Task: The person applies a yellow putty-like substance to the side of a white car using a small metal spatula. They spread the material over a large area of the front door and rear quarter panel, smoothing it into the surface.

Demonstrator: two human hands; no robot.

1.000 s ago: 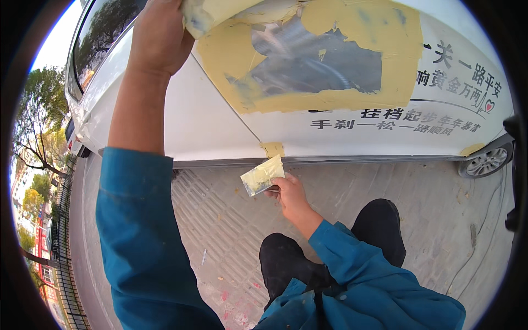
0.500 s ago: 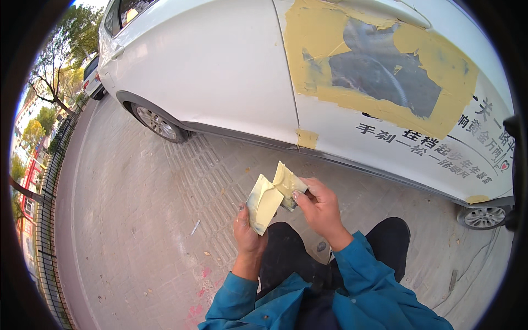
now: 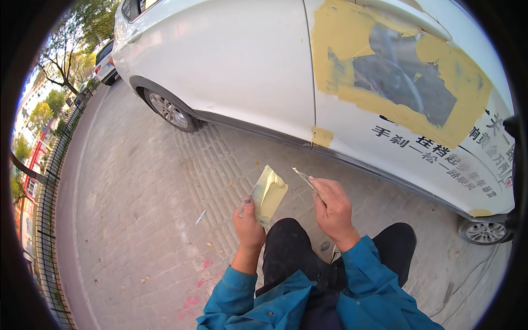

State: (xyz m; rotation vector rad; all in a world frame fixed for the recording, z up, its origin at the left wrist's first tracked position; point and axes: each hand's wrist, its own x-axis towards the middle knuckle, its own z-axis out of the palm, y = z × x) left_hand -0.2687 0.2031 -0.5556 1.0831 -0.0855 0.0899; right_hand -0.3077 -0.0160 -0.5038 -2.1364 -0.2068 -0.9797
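My left hand grips a flat putty plate smeared with thick pale-yellow filler. To its right, my right hand pinches a thin putty spreader, turned nearly edge-on, with a bit of filler at its tip. Plate and spreader are apart, with a small gap between them. Ahead to the right, the white car's door carries a broad patch of yellow filler around a bare grey area. A smaller filler spot sits low at the door seam.
The car's wheel is at the far left, another wheel at the right. A small white stick lies on the paving. A dark fence runs along the left; a cable trails at the lower right.
The spreader has come away from the plate and moved right, turning edge-on. The plate now bears a ridge of filler near its top. The view has shifted slightly, with the car lying further right.
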